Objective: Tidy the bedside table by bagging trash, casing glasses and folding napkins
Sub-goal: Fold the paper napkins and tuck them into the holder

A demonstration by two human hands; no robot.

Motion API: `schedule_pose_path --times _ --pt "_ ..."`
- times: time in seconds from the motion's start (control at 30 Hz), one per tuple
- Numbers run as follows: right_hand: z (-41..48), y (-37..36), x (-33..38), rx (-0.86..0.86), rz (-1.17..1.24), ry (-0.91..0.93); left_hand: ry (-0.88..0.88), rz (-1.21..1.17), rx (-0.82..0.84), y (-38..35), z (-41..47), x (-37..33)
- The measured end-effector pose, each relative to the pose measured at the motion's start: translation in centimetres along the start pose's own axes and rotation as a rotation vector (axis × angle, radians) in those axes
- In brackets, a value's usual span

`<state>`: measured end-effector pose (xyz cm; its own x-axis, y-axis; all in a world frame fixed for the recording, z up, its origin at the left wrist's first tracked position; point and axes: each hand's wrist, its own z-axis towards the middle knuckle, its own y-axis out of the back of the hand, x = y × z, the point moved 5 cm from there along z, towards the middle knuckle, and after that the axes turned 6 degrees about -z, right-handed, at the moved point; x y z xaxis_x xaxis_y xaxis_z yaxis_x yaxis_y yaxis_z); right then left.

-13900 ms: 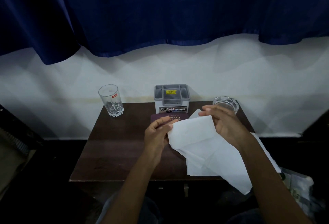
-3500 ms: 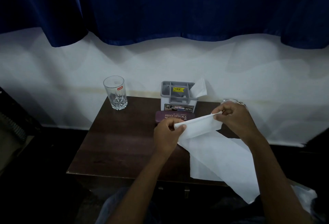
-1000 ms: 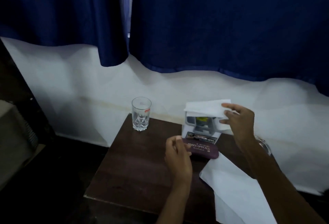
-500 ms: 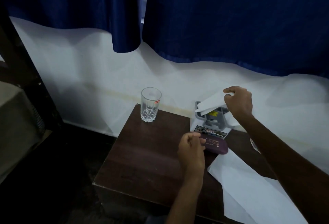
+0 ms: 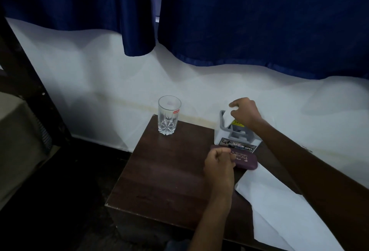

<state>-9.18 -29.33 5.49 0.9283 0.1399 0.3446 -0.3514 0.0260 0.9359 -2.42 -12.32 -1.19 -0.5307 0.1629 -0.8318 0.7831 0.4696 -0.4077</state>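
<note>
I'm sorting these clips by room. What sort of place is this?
Likely a bedroom corner: a small dark wooden table against the wall under blue curtains, holding a drinking glass and a maroon glasses case.

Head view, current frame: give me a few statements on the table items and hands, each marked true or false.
1. The glass stands upright on the table. True.
2. The right hand holds a folded napkin at the grey holder. True.
3. The glasses case lies open. False: it is closed, in front of the holder.
4. The glass stands right of the holder. False: it stands to its left.
5. The left hand grips the glass. False: it is curled by the case, apart from the glass.
</note>
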Motion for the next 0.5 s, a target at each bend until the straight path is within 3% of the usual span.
schedule_pose_path --times 0.17,0.3,0.5 --pt "-0.4 0.6 0.2 -0.118 -0.087 -0.066 0.015 0.000 0.002 0.0 0.2 0.2" --pt "-0.8 0.4 1.8 -0.146 -0.223 0.033 0.022 0.018 0.000 -0.1 0.3 0.6" --pt "0.5 -0.7 3.3 -0.026 0.037 0.131 0.022 0.006 0.019 -0.2 0.5 0.9"
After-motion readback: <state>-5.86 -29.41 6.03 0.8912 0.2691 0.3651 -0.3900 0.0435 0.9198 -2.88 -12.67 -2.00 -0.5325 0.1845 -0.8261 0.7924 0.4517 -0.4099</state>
